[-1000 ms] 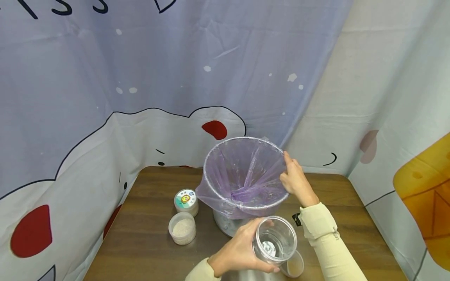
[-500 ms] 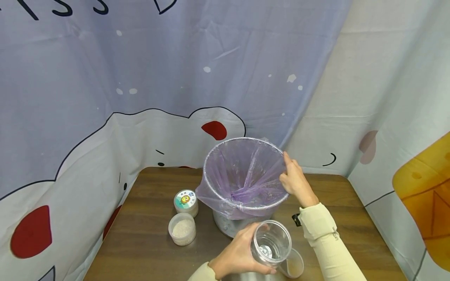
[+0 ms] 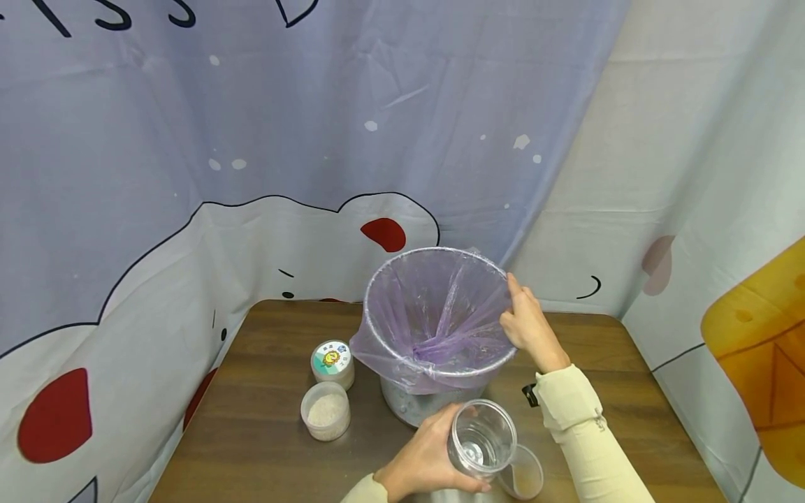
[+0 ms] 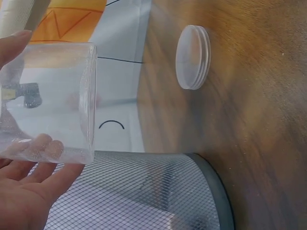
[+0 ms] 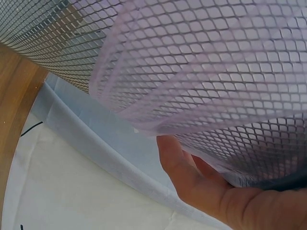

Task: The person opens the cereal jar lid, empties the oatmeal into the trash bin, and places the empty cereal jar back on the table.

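Mesh bin [image 4: 139,194] common to downward head and close wrist views

Both sleeves [image 3: 600,447] are pale yellow, the right with a wide cuff [image 3: 569,396] and small black wrist piece [image 3: 530,395].

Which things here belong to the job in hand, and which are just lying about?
Likely in the job:
- clear jar, held in the left hand
- mesh bin with purple liner; right hand at its rim

Apparently just lying about:
- tub with printed lid
- open tub, pale contents
- clear lid on the table, possibly the jar's
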Available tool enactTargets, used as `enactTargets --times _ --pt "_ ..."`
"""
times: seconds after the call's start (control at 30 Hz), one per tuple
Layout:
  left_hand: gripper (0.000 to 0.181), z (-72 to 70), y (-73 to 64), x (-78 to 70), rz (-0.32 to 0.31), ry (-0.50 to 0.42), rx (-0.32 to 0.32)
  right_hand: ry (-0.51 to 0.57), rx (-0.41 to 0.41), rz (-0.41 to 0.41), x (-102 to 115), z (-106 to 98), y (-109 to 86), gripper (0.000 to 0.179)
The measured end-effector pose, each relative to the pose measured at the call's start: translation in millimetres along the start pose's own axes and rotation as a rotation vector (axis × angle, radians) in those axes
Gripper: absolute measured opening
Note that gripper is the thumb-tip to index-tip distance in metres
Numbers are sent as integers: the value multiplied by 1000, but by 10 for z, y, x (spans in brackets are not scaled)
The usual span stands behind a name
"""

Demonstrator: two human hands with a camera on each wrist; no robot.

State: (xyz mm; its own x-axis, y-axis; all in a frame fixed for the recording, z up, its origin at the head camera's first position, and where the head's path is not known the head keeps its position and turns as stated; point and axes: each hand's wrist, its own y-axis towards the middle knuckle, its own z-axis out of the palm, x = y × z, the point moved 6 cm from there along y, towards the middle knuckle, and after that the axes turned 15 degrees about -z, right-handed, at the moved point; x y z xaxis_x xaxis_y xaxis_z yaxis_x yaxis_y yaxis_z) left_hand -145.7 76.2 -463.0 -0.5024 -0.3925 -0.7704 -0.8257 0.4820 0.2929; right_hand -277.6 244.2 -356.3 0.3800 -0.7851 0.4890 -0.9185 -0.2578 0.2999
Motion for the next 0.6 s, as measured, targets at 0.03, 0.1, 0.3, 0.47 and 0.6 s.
enactTargets --times 0.03,0.1,0.3,0.47,0.6 --pt "95 9 0 13 -8 -1 4 -1 0 -1 2 -1 0 75" --pt "95 27 -1 36 -19 -2 11 -1 1 -2 4 0 0 75" --pt "95 85 -2 88 -16 -11 25 -1 -8 -4 4 -7 -4 75" --pt "96 136 -2 137 -30 -20 33 -7 -11 -13 18 -14 5 74" --pt "94 187 -6 173 -52 -29 59 -10 -10 -13 15 -12 5 74"
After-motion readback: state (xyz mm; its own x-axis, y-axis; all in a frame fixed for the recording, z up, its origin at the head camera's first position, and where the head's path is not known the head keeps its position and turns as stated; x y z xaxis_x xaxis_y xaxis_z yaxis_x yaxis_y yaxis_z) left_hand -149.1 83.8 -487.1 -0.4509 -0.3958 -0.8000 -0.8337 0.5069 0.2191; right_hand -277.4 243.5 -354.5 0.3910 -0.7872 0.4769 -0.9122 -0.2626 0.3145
